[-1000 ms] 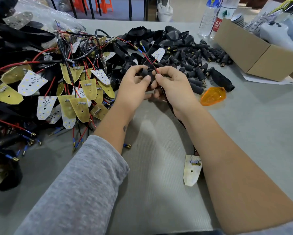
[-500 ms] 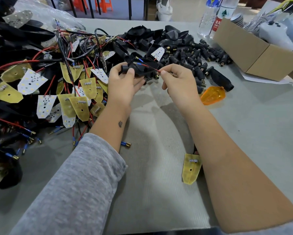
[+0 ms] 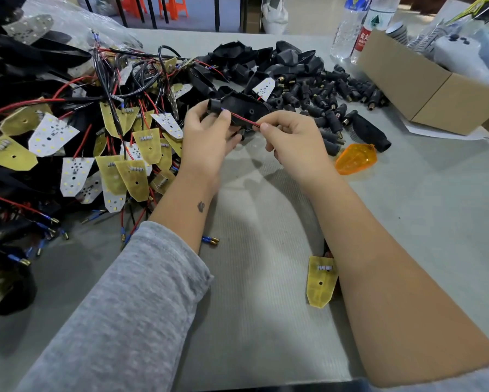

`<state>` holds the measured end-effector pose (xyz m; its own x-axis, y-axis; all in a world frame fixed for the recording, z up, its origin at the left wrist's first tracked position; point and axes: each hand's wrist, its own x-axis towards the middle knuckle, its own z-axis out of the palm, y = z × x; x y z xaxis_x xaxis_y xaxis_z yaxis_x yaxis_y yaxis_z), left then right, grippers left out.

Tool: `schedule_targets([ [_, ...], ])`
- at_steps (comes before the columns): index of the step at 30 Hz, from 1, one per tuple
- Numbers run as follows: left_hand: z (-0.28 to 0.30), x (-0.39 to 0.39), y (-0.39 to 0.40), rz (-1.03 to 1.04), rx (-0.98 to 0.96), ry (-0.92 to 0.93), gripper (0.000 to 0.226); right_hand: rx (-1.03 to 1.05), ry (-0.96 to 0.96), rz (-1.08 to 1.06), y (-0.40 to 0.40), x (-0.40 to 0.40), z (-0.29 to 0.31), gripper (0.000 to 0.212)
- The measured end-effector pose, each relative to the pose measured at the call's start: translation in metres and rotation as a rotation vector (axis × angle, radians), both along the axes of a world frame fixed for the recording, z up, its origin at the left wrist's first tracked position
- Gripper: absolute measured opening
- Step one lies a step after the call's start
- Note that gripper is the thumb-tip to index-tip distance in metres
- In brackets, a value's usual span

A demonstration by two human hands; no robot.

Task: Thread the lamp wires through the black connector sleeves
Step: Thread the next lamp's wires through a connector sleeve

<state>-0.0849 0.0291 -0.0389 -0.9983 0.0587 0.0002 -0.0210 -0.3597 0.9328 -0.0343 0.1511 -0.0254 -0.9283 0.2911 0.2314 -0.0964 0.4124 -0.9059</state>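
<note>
Red wire (image 3: 244, 120) pinched by both hands (image 3: 206, 137) (image 3: 291, 137); black housing (image 3: 240, 107) behind, connector pile (image 3: 322, 94) beyond.

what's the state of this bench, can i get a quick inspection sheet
surface: grey table, ribbed mat in the middle
job's things: black housing in left hand; right hand pinches its red wire; its board lies by the right forearm
clutter: piled LED boards, black sleeves, orange lens
grippers: both hands busy
cables: red and black wires tangled at left
surroundings: cardboard box, bottles
</note>
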Motion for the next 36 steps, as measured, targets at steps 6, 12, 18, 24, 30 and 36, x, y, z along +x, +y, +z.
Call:
schedule_targets([
  [6, 0.003, 0.003, 0.002, -0.053, -0.090, -0.014, 0.021, -0.068, 0.037, -0.075, 0.004, -0.001, 0.001, 0.019],
  [12, 0.003, 0.003, 0.001, -0.074, -0.133, 0.023, 0.019, 0.024, -0.010, -0.033, 0.003, -0.001, 0.000, 0.017],
  [18, -0.002, 0.002, 0.001, -0.061, -0.214, 0.069, 0.018, 0.026, -0.010, -0.046, 0.000, 0.000, 0.001, 0.015],
  [24, -0.003, 0.010, 0.004, -0.189, -0.435, 0.203, 0.017, -0.020, 0.027, -0.079, -0.002, 0.001, 0.001, 0.007],
  [30, 0.004, 0.011, 0.004, -0.165, -0.350, 0.164, 0.026, -0.036, 0.048, -0.023, -0.001, 0.001, 0.003, 0.014],
  [36, 0.001, 0.011, 0.002, -0.089, -0.293, 0.142, 0.028, -0.014, -0.040, 0.059, 0.000, 0.002, 0.003, 0.006],
])
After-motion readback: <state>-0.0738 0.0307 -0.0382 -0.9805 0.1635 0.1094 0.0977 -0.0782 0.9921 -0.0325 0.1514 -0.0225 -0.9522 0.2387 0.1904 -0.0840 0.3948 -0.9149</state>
